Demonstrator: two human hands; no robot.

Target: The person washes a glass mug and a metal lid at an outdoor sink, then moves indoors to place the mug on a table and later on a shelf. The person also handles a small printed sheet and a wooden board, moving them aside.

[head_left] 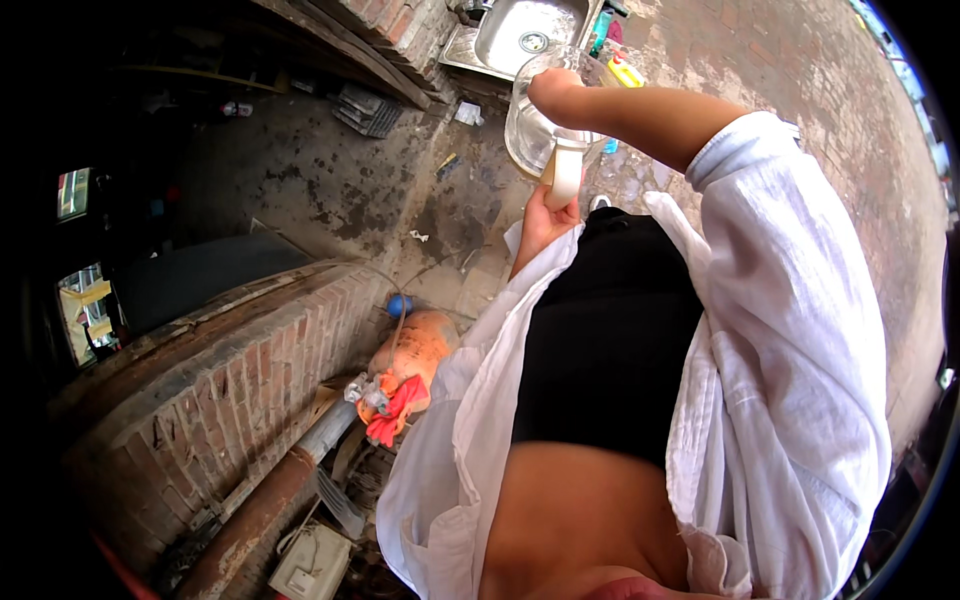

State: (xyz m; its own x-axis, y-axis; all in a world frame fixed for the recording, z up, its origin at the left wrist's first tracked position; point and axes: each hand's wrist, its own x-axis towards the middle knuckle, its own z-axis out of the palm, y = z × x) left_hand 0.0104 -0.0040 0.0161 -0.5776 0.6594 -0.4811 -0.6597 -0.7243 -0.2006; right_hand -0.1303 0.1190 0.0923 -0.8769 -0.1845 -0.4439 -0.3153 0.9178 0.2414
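Note:
A clear jug (524,143) with a cream-white handle is held out in front of me, near the sink. My left hand (548,222) is closed around the lower part of its handle. My right hand (556,94) bends down at the jug's mouth, its wrist crossing over the rim. Its fingers are turned away from view, so I cannot tell whether they grip anything. The jug's wall is see-through, and no contents can be made out.
A steel sink (490,50) stands just beyond the jug, with a yellow bottle (626,72) to its right. At left runs a low brick wall (240,400). An orange rounded object (420,345) with red gloves (398,410) is beside it. A rusty pipe (250,520) lies nearer.

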